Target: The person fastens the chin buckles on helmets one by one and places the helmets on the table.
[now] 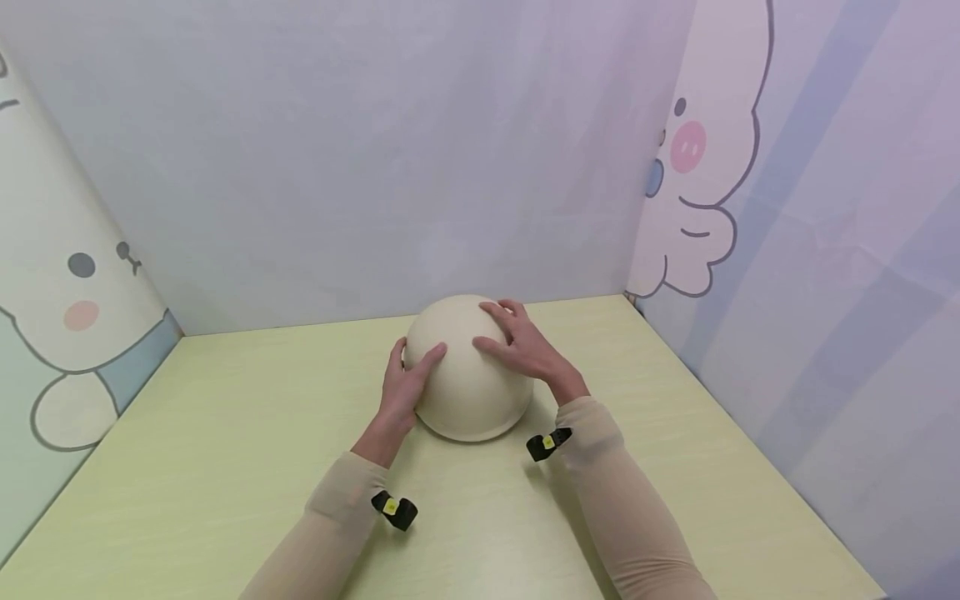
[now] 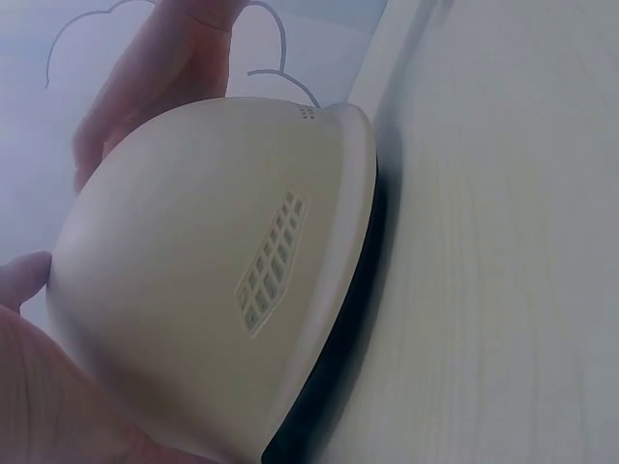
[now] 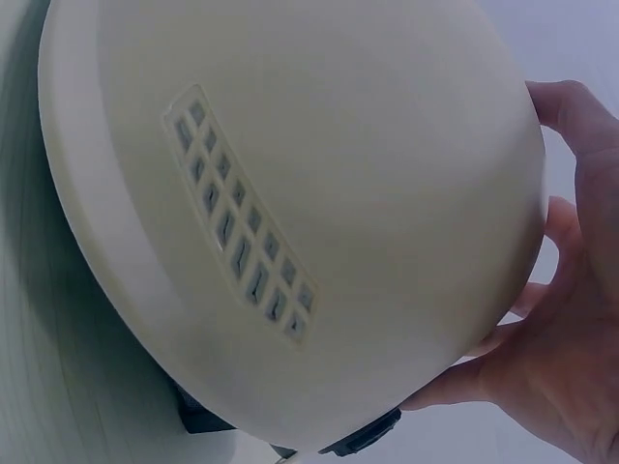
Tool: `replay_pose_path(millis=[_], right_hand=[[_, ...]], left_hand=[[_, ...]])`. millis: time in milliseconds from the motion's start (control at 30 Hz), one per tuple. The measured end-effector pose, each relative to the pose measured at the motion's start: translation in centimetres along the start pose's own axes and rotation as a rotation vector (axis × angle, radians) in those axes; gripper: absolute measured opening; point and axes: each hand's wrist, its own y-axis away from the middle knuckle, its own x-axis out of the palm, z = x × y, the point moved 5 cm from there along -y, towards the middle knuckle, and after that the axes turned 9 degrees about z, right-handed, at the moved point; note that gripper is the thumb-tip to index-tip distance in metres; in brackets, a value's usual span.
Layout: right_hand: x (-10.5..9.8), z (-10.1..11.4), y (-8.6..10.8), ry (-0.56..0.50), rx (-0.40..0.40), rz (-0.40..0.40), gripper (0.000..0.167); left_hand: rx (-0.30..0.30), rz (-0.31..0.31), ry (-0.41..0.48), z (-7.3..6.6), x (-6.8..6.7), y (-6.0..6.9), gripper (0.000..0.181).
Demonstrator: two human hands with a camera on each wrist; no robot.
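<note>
A cream helmet (image 1: 468, 387) with a rounded shell rests rim down on the table, its dome upward. My left hand (image 1: 403, 387) holds its left side, thumb on the near face and fingers bent round behind. On the upper right of the dome, my right hand (image 1: 525, 342) holds the shell with spread, bent fingers and the thumb toward me. A grid-like vent (image 2: 271, 266) shows on the shell in the left wrist view, above a dark lower edge. The right wrist view shows another vent (image 3: 242, 222) and a dark fitting (image 3: 363, 432) at the rim.
The pale yellow-green table (image 1: 262, 425) ends at a plain light curtain (image 1: 375, 167) behind the helmet. Cartoon-printed panels (image 1: 840, 275) stand along both sides. Each sleeved wrist carries a small black device (image 1: 395, 510).
</note>
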Motion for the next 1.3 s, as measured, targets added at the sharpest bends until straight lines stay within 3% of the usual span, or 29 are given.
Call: replay_pose_path(millis=[567, 1300], right_hand=[[0.27, -0.13, -0.26, 0.035, -0.01, 0.045, 0.072], [-0.05, -0.5, 0.17, 0.045, 0.034, 0.07, 0.083]], left_hand=[[-0.002, -0.033, -0.042, -0.15, 0.12, 0.14, 0.101], [-0.001, -0.017, -0.07, 0.14, 0.29, 0.02, 0.103]])
